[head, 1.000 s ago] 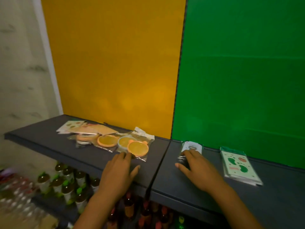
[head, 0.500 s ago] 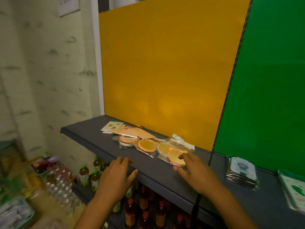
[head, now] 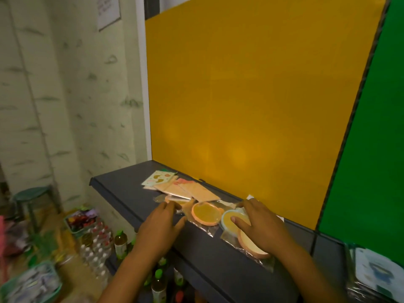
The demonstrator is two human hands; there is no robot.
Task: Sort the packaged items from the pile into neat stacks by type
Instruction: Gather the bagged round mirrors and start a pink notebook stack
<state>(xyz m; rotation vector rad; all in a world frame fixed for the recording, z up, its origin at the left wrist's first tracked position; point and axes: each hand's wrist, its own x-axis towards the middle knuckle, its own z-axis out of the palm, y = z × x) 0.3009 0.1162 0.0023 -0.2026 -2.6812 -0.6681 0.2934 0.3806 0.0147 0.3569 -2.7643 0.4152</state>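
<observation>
A pile of packaged items lies on the dark grey shelf (head: 122,189) below the yellow panel. It holds a pale green patterned packet (head: 158,178), several peach flat packets (head: 192,190), and round orange items in clear bags (head: 205,214). My right hand (head: 260,226) lies with straight fingers on a blue-rimmed round item (head: 229,221), covering part of another orange one (head: 251,248). My left hand (head: 161,224) hovers with spread fingers at the pile's front edge, fingertips near a round item (head: 175,199). A stack of blue-printed packets (head: 378,274) sits at the far right.
Bottles (head: 120,241) stand on the floor and on lower shelves under the ledge. Green baskets of goods (head: 80,219) and a round stool (head: 30,193) are at the left. A green panel (head: 371,149) rises behind the right part of the shelf.
The view has swung left toward the pile. My right hand has moved further onto the bagged round items, and my left hand has come forward to the pile's front edge.
</observation>
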